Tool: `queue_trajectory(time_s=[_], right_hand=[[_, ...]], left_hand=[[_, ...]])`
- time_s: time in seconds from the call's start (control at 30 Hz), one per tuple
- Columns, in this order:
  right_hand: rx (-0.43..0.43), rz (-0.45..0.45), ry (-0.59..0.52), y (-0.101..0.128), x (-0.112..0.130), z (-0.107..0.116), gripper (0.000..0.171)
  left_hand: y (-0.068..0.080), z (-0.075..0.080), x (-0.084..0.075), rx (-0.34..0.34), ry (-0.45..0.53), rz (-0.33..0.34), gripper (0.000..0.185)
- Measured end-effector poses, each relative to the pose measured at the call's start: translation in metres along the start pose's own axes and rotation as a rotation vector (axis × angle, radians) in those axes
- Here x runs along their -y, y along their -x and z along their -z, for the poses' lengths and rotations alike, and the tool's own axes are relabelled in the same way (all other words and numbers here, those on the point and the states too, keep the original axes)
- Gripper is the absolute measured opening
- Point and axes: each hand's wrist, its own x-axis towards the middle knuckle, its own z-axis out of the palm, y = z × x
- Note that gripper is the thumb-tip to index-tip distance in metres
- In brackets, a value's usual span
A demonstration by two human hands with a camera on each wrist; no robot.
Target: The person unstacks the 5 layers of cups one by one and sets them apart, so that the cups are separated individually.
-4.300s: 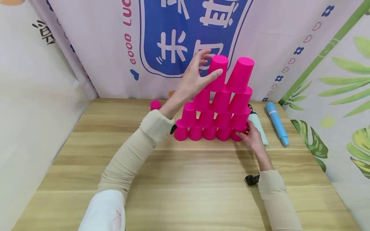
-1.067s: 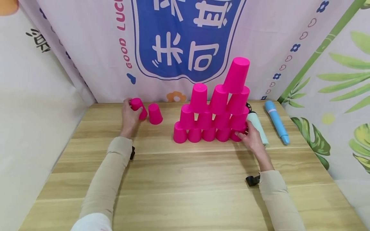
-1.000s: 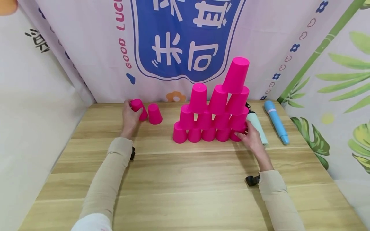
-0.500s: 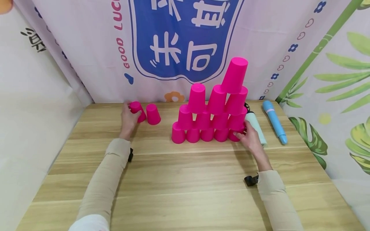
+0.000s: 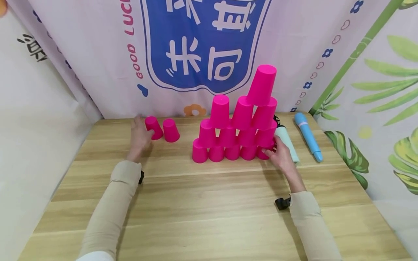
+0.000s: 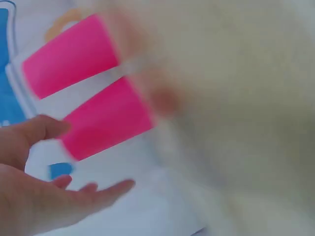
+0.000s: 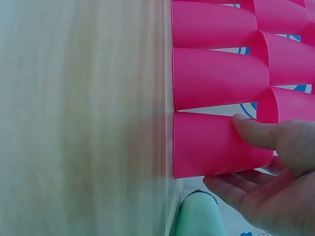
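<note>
Pink cups stand upside down in a stepped stack (image 5: 228,135), several along the bottom, three in the third row and a single top cup (image 5: 262,85) at the right. My right hand (image 5: 281,156) grips the bottom row's right-end cup (image 7: 221,145), thumb on one side and fingers on the other. Left of the stack, two more upside-down pink cups stand side by side on the table: a left cup (image 5: 154,127) and a right cup (image 5: 171,130). My left hand (image 5: 139,137) is beside the left cup, its fingers spread and straight in the left wrist view, which is blurred.
Behind my right hand a pale green cylinder (image 5: 287,143) lies near the stack. Farther right lies a blue microphone-shaped object (image 5: 308,137). A printed cloth (image 5: 124,65) hangs along the table's back edge. Wood table (image 5: 202,210) stretches in front of the stack.
My left hand has carried a cup from the stack's top row to the table at left. It has now loosened from that cup and drawn slightly left. My right hand keeps its place.
</note>
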Motion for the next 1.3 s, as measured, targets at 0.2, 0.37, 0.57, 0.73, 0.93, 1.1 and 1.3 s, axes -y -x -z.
queue_trajectory(time_s=[0.2,0.37,0.57,0.73,0.93,1.1,1.3], right_hand=[[0.002,-0.008,0.009,-0.001,0.003,0.001,0.063],[0.003,-0.010,0.014,-0.002,0.002,0.000,0.063],[0.004,-0.005,0.005,-0.001,0.003,-0.001,0.063],[0.000,0.014,-0.003,0.000,0.001,-0.001,0.062],[-0.015,0.043,-0.028,-0.002,0.000,-0.003,0.061],[-0.009,0.041,-0.020,-0.001,0.000,-0.002,0.059],[-0.021,0.047,-0.022,-0.001,-0.001,-0.002,0.058]], left_hand=[[0.003,0.016,-0.063,-0.178,0.019,-0.184,0.055],[0.012,0.013,-0.152,-0.151,0.107,-0.395,0.048],[0.033,0.002,-0.242,0.004,0.231,-0.665,0.046],[0.051,-0.014,-0.291,0.200,0.348,-0.701,0.051],[0.054,-0.040,-0.318,0.374,0.359,-0.539,0.071],[0.049,-0.060,-0.319,0.382,0.339,-0.416,0.083],[0.048,-0.072,-0.321,0.381,0.340,-0.375,0.084]])
